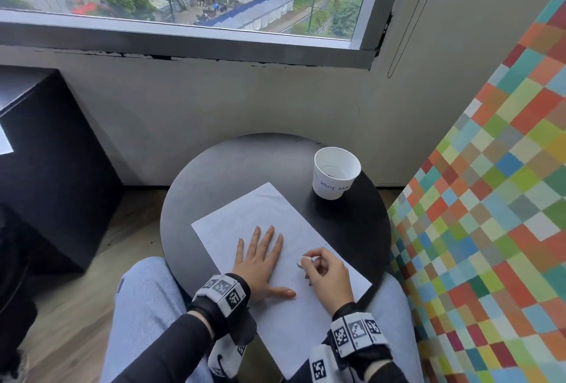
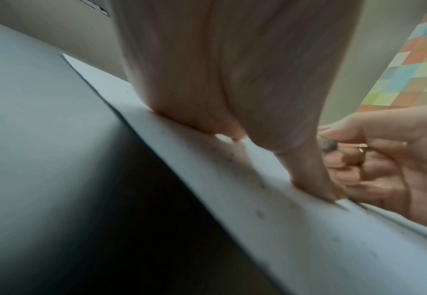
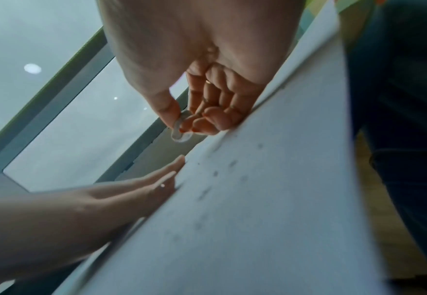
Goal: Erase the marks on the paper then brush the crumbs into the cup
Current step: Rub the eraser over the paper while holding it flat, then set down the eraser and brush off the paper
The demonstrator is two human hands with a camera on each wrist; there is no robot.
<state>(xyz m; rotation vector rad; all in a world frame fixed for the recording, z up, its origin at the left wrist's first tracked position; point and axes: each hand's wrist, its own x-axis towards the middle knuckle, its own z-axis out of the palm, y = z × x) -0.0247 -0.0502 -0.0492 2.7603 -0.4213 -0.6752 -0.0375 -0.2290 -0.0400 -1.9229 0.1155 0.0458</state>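
Paper (image 1: 269, 220) lay on the round black counter (image 1: 214, 174), the left hand (image 1: 260, 263) pressed flat on it, fingers straight, while the right hand (image 1: 327, 278) pinched a white eraser (image 1: 303, 261) near the cup (image 1: 335, 172).

Only real writing anywhere is on the white paper cup (image 1: 336, 173) at the far right of the round counter (image 1: 214, 174): handwritten in dark pen on its side, "WASTE BASK", and the rest of the word curves out of sight. The black-and-white square marker patterns on the wrist bands (image 1: 223, 290) aren't readable text. The paper (image 1: 260, 208) has no legible writing, just faint smudges and specks.
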